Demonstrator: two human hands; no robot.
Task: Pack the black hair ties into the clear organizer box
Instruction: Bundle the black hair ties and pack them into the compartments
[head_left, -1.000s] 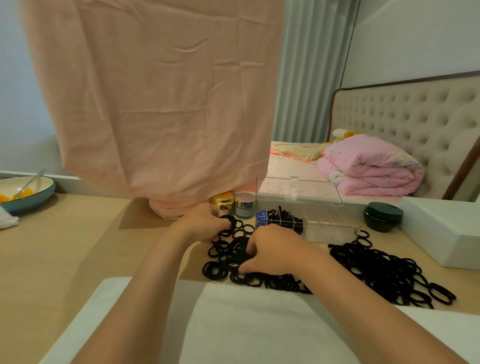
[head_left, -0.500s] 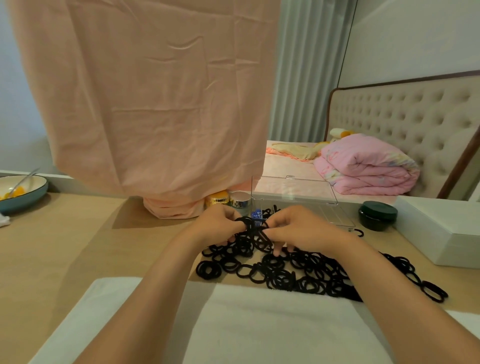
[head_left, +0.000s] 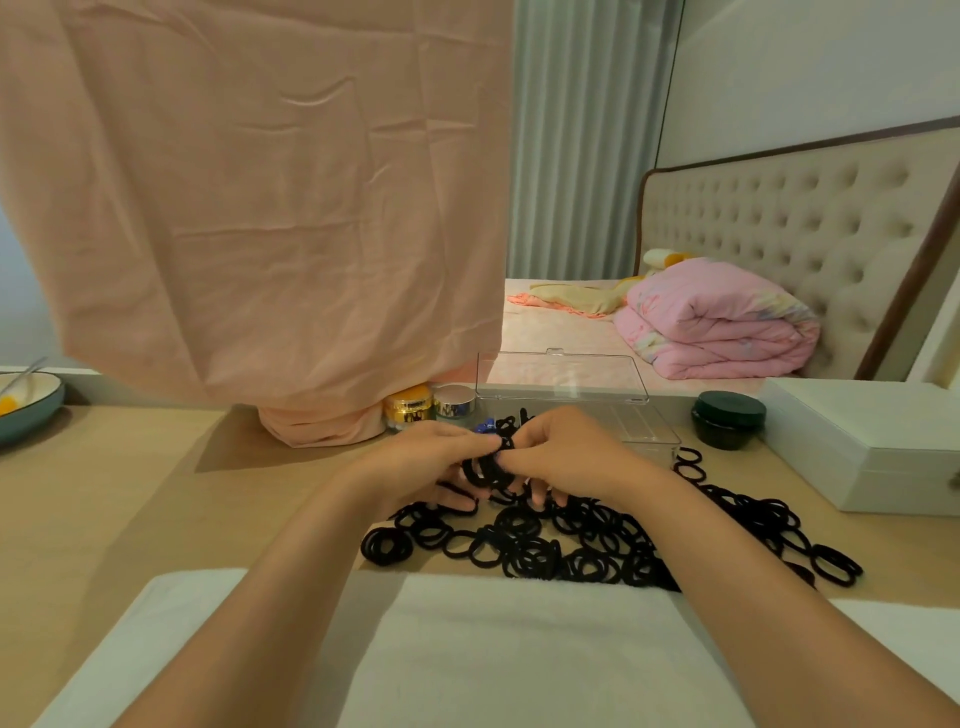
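The right hand (head_left: 569, 457) hides the near left part of the clear organizer box (head_left: 644, 428). Only its right compartments show, along with a few dark ties and a small blue thing (head_left: 485, 427) just beyond the fingertips. How many ties lie inside cannot be told. The box's long axis runs left to right, and its lid (head_left: 561, 376) stands raised along the far side, behind both hands.

The left hand (head_left: 421, 462) and the right hand meet above the worktop (head_left: 130, 493). Each has its fingers curled and pinches the same bunch of black hair ties (head_left: 485, 470) between them. The fingertips are partly buried in the loops, so the exact grip is hard to read.

Below and to the right of the hands, the pile of hair ties (head_left: 571, 551) lies flat on the worktop. It stretches rightward past the right wrist, and the forearm covers part of it.

A white towel (head_left: 519, 649) lies under both forearms. A pink cloth (head_left: 260, 208) hangs beyond the left hand and covers part of a gold jar (head_left: 409, 406). A bowl (head_left: 31, 421) far to the left is cut off by the frame.
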